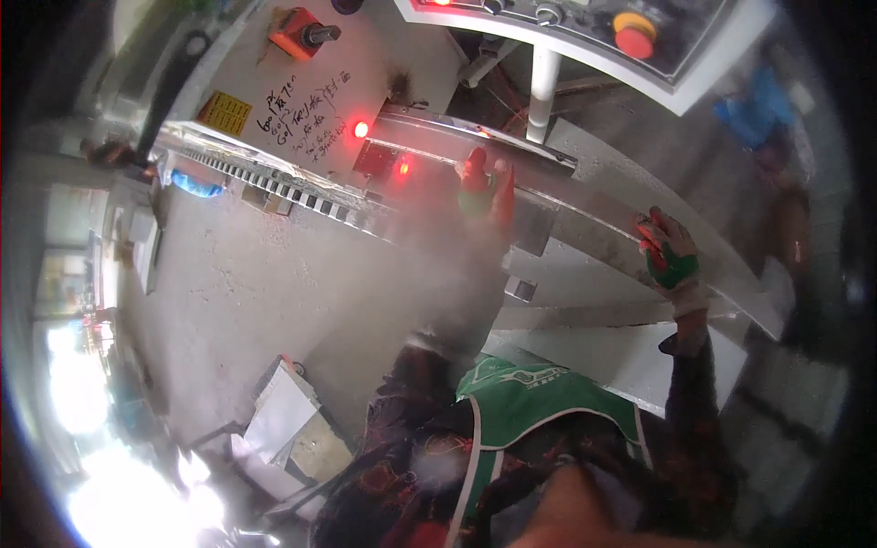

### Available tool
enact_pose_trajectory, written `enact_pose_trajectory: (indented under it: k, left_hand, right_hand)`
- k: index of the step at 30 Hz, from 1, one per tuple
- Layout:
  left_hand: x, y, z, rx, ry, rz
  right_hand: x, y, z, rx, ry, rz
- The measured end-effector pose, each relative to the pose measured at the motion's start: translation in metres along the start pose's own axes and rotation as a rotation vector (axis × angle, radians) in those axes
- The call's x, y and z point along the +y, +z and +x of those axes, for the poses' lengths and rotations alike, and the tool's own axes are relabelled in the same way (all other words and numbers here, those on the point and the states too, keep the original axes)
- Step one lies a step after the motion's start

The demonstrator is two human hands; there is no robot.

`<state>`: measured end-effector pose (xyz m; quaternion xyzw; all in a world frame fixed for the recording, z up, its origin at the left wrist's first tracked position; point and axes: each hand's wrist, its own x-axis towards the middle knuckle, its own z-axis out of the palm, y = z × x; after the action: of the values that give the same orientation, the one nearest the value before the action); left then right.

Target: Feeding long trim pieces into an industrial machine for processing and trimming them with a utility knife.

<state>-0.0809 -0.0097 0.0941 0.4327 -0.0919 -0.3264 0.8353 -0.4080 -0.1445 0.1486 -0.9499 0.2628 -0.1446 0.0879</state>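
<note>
Both gloved hands are up on the metal sheet (pixel 585 274), a pale grey panel lying flat on the machine bed and running from the lower middle out toward the right. The left hand (pixel 481 187), in a red and green glove, sits at the far edge of the sheet, right where it meets the machine's long metal bar (pixel 512 146). Haze blurs this spot, so whether those fingers are curled over the edge or just pressed flat against it, I cannot tell. Over to the right hand (pixel 667 251), same kind of glove: the fingers are bent down over the sheet's far right edge, closed on it, the sleeve stretching back toward the body. The two hands are well apart along that edge. Behind the bar, a red lamp (pixel 361 129) glows on the machine's grey face, and a toothed strip (pixel 274 183) runs off to the left. Above, a control panel (pixel 585 27) carries a red push button on a yellow ring (pixel 634 35). A green apron (pixel 539 402) fills the lower middle.
</note>
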Motion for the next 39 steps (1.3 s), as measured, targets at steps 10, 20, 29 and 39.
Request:
enact_pose_trajectory:
  k: [10, 20, 29, 39]
  left_hand:
    - [-0.003, -0.005, -0.002, 0.093, 0.060, 0.321]
    - [0.004, 0.004, -0.002, 0.080, -0.103, -0.101]
    - [-0.005, -0.014, 0.003, 0.056, -0.040, 0.160]
    - [0.002, 0.005, 0.003, 0.055, 0.061, 0.250]
  right_hand:
    - [0.001, 0.006, 0.002, 0.006, -0.020, -0.007]
    - [0.003, 0.003, 0.001, -0.004, -0.031, -0.053]
    - [0.002, 0.004, 0.007, -0.006, -0.026, 0.003]
    - [0.004, 0.004, 0.005, 0.003, -0.051, -0.036]
